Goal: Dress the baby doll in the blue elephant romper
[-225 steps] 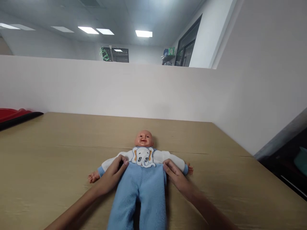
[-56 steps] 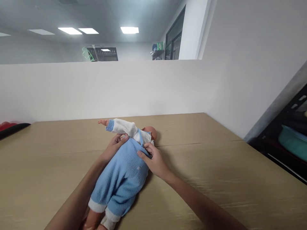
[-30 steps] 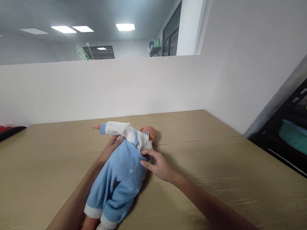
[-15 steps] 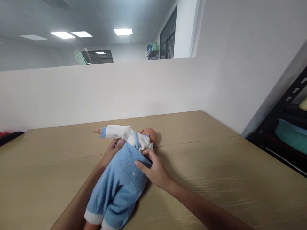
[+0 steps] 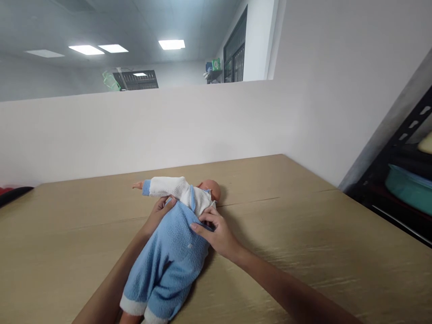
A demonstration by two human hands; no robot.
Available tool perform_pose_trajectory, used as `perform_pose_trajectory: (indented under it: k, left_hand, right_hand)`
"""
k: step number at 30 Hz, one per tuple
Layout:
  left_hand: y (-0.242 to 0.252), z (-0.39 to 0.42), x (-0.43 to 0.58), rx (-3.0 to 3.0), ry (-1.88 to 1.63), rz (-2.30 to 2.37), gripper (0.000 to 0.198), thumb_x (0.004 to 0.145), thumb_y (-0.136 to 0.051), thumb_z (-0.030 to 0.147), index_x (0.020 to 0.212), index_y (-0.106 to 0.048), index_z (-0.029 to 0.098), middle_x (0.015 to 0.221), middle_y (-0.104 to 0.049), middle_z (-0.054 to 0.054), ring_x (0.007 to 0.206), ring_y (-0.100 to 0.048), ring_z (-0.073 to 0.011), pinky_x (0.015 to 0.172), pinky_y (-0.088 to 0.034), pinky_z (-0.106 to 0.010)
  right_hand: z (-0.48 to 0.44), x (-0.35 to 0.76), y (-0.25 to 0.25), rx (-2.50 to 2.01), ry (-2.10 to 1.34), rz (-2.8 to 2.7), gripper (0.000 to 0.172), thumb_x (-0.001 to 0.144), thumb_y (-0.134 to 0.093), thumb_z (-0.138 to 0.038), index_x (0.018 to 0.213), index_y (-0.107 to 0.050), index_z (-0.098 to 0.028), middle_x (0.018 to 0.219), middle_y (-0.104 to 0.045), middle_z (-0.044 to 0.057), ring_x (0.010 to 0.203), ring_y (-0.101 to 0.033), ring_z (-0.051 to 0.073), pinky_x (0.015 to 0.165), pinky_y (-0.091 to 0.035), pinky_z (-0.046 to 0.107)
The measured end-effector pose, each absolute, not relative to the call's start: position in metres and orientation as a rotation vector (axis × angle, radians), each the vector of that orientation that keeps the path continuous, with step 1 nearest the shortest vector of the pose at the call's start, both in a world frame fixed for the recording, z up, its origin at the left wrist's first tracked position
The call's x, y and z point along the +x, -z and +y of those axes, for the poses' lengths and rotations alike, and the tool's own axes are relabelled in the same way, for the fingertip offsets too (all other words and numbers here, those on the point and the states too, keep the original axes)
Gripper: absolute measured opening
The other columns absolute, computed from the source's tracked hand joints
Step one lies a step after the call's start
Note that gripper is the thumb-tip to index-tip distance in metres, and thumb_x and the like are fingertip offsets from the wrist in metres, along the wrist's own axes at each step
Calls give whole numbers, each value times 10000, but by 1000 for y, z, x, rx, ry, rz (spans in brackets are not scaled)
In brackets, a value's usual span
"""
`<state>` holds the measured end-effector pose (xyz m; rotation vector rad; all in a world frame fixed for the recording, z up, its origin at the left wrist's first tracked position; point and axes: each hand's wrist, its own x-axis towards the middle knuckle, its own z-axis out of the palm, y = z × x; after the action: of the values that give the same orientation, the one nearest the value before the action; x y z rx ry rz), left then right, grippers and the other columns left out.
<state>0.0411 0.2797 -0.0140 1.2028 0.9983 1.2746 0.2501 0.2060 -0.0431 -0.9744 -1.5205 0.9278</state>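
Observation:
A baby doll lies on the wooden table, its head pointing away from me and one arm stretched out to the left. It wears a white top with blue trim and fuzzy blue trousers with white cuffs. At the left side of the waist, my left hand is closed on the edge of the trousers, thumb on top. On the other side, my right hand pinches the waistband between thumb and fingers, where a gap shows beneath the fabric. The doll's other arm is hidden.
The wooden table meets a low white wall at the back. To the right stands a black shelf rack holding a teal basin. A dark and red item sits at the far left edge.
My right hand has shifted slightly up along the waistband, with its fingers curled further at the edge. My left hand and the doll stay almost in place.

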Motion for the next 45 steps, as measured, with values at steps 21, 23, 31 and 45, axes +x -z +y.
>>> perform_pose_trajectory:
  k: [21, 23, 31, 45]
  left_hand:
    - [19, 288, 21, 1264, -1237, 1129, 657, 544, -891, 730, 935, -801, 209, 1174, -794, -104, 1300, -600, -392, 1061, -495, -390]
    - [19, 287, 19, 1277, -1237, 1132, 622, 575, -879, 721, 925, -799, 213, 1181, -793, -107, 1317, -596, -399, 1087, -487, -402]
    - [26, 288, 22, 1195, -1262, 1111, 691, 613, -864, 725, 1063, -788, 206, 1300, -762, -110, 1372, -581, -380, 1107, -484, -399]
    - [22, 286, 37, 1279, -1210, 1131, 691, 605, -910, 679, 1050, -783, 166, 1269, -784, -165, 1293, -652, -413, 1016, -562, -414]
  right_hand:
    - [228, 338, 1, -1280, -733, -2170, 217, 712, -903, -354, 879, -782, -287, 952, -692, 35, 959, -620, 276, 820, -450, 376]
    - [231, 344, 0, -1358, -766, -2158, 251, 720, -887, -343, 932, -771, -276, 977, -712, 36, 929, -627, 259, 775, -438, 349]
    - [239, 347, 12, -1460, -1050, -2396, 446, 667, -885, -365, 1066, -731, -236, 942, -752, 22, 809, -662, 220, 686, -447, 305]
    - [232, 339, 5, -1450, -1154, -2231, 414, 769, -802, -595, 976, -736, -243, 974, -779, 46, 888, -695, 258, 760, -505, 363]
